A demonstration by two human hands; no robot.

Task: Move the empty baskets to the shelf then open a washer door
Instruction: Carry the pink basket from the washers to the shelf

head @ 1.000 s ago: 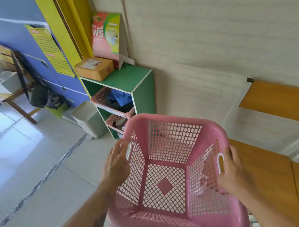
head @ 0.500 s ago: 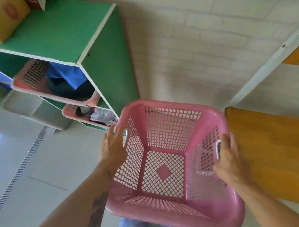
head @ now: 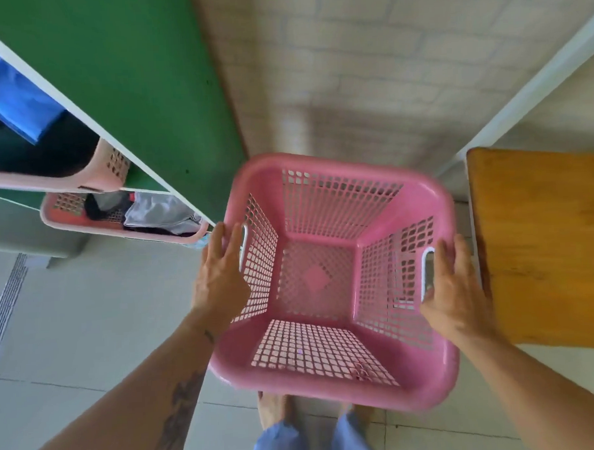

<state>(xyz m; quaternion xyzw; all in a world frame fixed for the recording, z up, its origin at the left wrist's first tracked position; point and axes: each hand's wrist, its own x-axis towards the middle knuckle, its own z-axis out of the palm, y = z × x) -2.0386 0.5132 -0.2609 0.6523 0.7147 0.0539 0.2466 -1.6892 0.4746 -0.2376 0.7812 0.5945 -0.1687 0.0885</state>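
An empty pink lattice basket point(head: 318, 278) hangs low between my two hands, in the gap between the green shelf point(head: 139, 71) and a wooden bench. My left hand point(head: 219, 275) presses flat against its left wall, fingers straight up along the rim beside the handle slot. On the opposite wall my right hand point(head: 458, 285) lies the same way, next to the white-edged handle slot. My feet show just under the basket's near edge. Whether the basket touches the floor I cannot tell.
The shelf holds two pale pink baskets: an upper one point(head: 102, 168) with blue and dark cloth, a lower one point(head: 70, 207) with grey and dark clothes. The orange wooden bench point(head: 544, 241) is close on the right. A grey bin point(head: 23, 233) stands left; brick wall point(head: 350, 69) ahead.
I have moved closer to the shelf and the view has tipped down. The basket has come lower, into the gap between shelf and bench, both hands still on its sides.
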